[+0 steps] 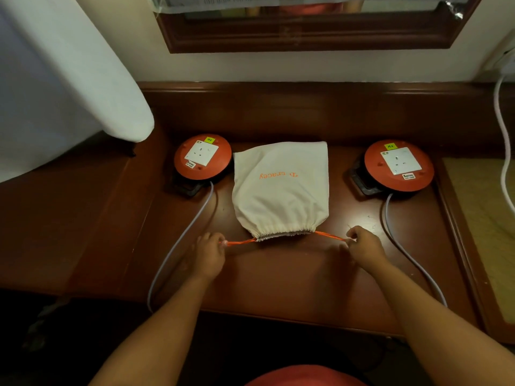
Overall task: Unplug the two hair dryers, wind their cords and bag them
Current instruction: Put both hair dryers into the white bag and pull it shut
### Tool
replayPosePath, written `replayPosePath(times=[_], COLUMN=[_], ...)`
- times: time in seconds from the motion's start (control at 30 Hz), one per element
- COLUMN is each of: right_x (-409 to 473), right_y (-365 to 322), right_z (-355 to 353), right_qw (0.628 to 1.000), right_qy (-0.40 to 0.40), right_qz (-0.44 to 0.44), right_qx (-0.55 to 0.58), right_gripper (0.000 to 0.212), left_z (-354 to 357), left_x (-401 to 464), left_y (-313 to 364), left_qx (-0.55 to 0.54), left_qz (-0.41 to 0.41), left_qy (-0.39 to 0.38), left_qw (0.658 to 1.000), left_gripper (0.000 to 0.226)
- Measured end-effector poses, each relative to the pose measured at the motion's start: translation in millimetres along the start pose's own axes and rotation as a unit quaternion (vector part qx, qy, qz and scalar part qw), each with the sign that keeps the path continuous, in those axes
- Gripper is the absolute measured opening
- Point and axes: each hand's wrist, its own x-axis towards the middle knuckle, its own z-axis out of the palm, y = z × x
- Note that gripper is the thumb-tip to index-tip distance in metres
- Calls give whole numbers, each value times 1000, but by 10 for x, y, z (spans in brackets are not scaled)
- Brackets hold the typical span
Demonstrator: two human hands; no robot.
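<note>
Drawstring pulled both ways to close the cream cloth bag [280, 188] on the dark wooden counter [278, 280].

The bag lies between two orange socket reels, its gathered mouth toward the person. The orange drawstring [328, 235] runs sideways from the mouth; the left hand [209, 253] pinches one end, the right hand [363, 246] the other, both equally near, forearms angled inward. Judging by its bulge, the dryers are inside.

"tracey" on bag [280, 185], upside down
</note>
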Motion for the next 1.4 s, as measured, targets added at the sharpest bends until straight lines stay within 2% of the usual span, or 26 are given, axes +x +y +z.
replayPosePath(times=[0.07, 0.13, 0.23, 0.33, 0.37, 0.43, 0.63, 0.83, 0.93, 1.07, 1.2, 1.33, 1.4], right_x=[-24, -93, -162, -129, -118, -87, -49, -84, -123, -124, -103, -65, -46], right_y=[-87, -260, -512, -606, -621, -618, -551, -532, -508, -437, -326, -140, -45], right_z=[47, 91, 185, 282, 296, 312, 318, 319, 292, 239, 166, -65, -154], right_qw=[999, 997, 994, 993, 993, 995, 997, 997, 996, 994, 996, 996, 998], right_qy=[-16, -17, -51, -63, -56, -42, -26, -17, -2, 16, 23, 61, 53], right_qz=[-34, -76, -88, -62, -55, -42, -25, -62, -88, -106, -83, -20, -10], right_qx=[-39, -20, 33, 76, 85, 84, 69, 33, 25, 26, 21, 64, 46], right_gripper=[34, 41, 31, 17, 19, 24, 17, 15, 15, 17, 29, 13, 13], left_z=[78, 137, 263, 309, 302, 299, 278, 94, 5, -95, -184, -246, -269], left_x=[-55, -72, -32, 42, 58, 85, 89, 110, 122, 132, 121, 81, 67], left_y=[139, 332, 544, 632, 647, 645, 599, 577, 504, 359, 294, 124, 74], left_qx=[42, 19, -43, -119, -129, -123, -107, -90, -75, -62, -78, -76, -86], left_qz=[-8, 8, 4, -65, -85, -94, -62, 37, 50, 45, 3, -59, -106], left_qy=[6, -8, -72, -112, -117, -113, -88, -16, 11, 36, 33, 33, 13], left_qw=[999, 1000, 996, 984, 981, 981, 988, 995, 996, 996, 996, 995, 991], left_gripper=[34, 42, 36, 19, 15, 11, 11, 11, 12, 18, 12, 8, 11])
